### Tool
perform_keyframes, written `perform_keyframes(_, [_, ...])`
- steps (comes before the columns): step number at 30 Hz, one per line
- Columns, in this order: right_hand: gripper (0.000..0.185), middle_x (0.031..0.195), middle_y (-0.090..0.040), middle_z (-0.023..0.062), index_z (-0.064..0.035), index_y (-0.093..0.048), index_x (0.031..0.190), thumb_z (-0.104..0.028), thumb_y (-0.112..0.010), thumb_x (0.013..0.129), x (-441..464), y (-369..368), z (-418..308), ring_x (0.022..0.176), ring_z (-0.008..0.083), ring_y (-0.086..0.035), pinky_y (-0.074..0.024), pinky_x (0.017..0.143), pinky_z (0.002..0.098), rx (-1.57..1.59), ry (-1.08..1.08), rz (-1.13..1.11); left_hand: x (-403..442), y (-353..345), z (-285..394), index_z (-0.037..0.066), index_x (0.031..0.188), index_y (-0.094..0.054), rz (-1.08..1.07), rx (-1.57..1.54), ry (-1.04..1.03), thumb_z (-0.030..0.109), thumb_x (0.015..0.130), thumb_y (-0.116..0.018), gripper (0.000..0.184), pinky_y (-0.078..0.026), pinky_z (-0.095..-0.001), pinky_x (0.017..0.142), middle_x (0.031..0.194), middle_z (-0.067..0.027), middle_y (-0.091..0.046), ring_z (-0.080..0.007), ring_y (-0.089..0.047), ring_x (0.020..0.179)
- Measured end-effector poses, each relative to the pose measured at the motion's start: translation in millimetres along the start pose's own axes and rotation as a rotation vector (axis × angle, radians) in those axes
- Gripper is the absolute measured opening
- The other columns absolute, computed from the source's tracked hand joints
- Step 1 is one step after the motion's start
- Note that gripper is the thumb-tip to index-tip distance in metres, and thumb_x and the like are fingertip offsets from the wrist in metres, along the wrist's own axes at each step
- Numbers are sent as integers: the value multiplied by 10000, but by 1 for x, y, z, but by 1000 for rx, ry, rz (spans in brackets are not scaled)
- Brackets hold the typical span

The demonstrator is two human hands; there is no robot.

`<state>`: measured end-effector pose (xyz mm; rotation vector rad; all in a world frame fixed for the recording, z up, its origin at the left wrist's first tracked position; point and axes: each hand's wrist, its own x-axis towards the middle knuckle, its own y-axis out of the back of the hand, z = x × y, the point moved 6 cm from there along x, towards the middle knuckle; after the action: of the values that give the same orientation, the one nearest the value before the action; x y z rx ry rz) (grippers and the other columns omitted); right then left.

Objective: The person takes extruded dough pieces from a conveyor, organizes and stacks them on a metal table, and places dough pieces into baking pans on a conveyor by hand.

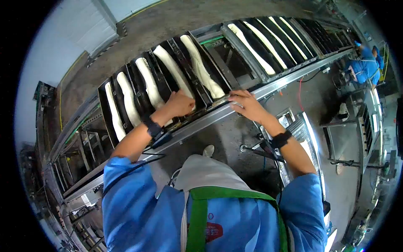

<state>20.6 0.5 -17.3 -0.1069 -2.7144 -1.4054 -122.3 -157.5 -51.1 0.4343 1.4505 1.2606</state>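
Long pale dough strips lie one to a slot in a set of black pans. My left hand point(181, 104) is closed, knuckles up, over the near end of one dough strip point(173, 67); what its fingers hold, if anything, is hidden. To the right of it, my right hand point(248, 106) has its fingers stretched towards the near corner of the pan set point(226, 93), just past the end of the rightmost dough strip point(201, 69) there. Nothing shows in that hand. Both wrists wear black bands.
A metal conveyor rail point(197, 126) runs along the near side of the pans. Farther right, another pan set point(270, 46) also carries dough strips, beyond a gap in the conveyor. A co-worker point(364, 69) in blue stands at the far right, near a metal cart point(346, 134).
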Motion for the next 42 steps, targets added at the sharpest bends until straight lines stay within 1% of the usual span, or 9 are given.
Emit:
perform_keyframes(6, [303, 1153, -419, 79, -139, -523, 1031, -246, -530, 748, -78, 13, 65, 1070, 265, -372, -315, 840, 438, -144, -306, 14, -39, -6, -12, 137, 709, -581, 151, -5, -135, 254, 735, -454, 175, -329, -420, 674, 708, -90, -572, -278, -509, 809])
perform_keyframes(10, [404, 1173, -369, 91, -178, -474, 1100, -282, -558, 719, -115, 0, 104, 1081, 277, -349, -324, 832, 460, -412, -651, 2, -63, 2, -74, 115, 846, -563, 49, 117, 133, 219, 774, -402, 205, -329, -436, 782, 788, -117, -587, -289, -547, 781])
perform_keyframes(12, [451, 1195, -333, 98, -184, -453, 1122, -294, -576, 702, -120, 8, 107, 1083, 296, -340, -320, 835, 474, -586, -762, -48, -76, 33, -87, 99, 910, -537, 344, 27, 64, 191, 791, -423, 190, -339, -421, 765, 754, -132, -580, -294, -541, 769])
perform_keyframes(13, [503, 1240, -284, 102, -190, -438, 1139, -297, -604, 676, -132, 6, 125, 1111, 313, -316, -306, 858, 489, -623, -848, -90, -73, 46, -90, 94, 909, -539, 286, 33, 71, 200, 792, -430, 192, -343, -415, 744, 734, -129, -577, -294, -540, 750])
perform_keyframes(18, [524, 1281, -228, 120, -311, -412, 1145, -107, -560, 685, -174, 14, 144, 1151, 360, -261, -296, 864, 548, -588, -1106, 57, -55, 81, -69, 45, 802, -560, 333, -72, -59, 184, 750, -512, 156, -380, -383, 629, 680, -120, -567, -288, -533, 666])
perform_keyframes(23, [276, 1111, -387, 101, -271, -476, 1056, -218, -440, 788, -138, 3, 172, 1013, 305, -398, -346, 797, 449, -777, -980, 29, -41, 96, -9, 29, 783, -576, 408, -76, -301, 167, 707, -556, 159, -408, -385, 621, 695, -130, -576, -297, -542, 667])
perform_keyframes(28, [270, 917, -512, 128, -192, -468, 1017, -187, -491, 749, -103, 17, 189, 922, 296, -473, -395, 709, 421, -588, -899, 176, -27, 112, 32, 35, 828, -567, 410, -55, -484, 174, 712, -550, 181, -407, -384, 640, 753, -124, -580, -292, -536, 723])
perform_keyframes(34, [670, 1014, -494, 177, -85, -305, 1173, -67, -631, 589, -94, 123, 126, 923, 352, -469, -397, 764, 403, -61, -793, 925, 40, 118, 88, 20, 1051, -485, 89, -399, -609, 194, 761, -535, 342, -372, -335, 816, 1009, -149, -533, -263, -496, 959])
perform_keyframes(42, [596, 1056, -429, 116, 0, -294, 1154, -64, -569, 629, -211, 222, 33, 975, 210, -446, -359, 840, 299, 58, -542, 1559, 159, 80, 296, 84, 1241, -264, 287, -197, -935, 282, 685, -614, 686, -223, -428, 927, 1234, -148, -334, -298, -277, 1154])
